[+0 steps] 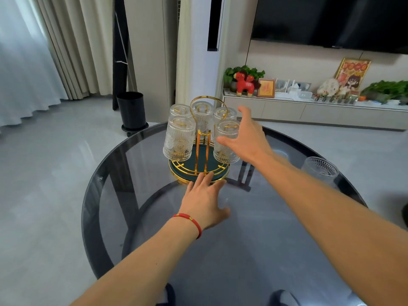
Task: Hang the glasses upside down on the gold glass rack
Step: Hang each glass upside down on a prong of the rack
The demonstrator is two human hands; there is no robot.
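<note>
The gold glass rack (199,138) with a dark green round base stands at the far middle of the round table. Several ribbed clear glasses hang upside down on it, one at the front left (179,139) and one at the front right (226,142). My right hand (247,140) is spread open just beside the front right glass, fingers apart, holding nothing. Flat on the tabletop lies my left hand (206,199), its fingertips touching the rack's base rim. One more glass (320,172) stands upright near the table's right edge.
The round smoked-glass table (123,195) has a dark rim. A black bin (131,111) stands on the floor behind it at the left. A low TV cabinet (309,111) with ornaments and plants runs along the back right wall.
</note>
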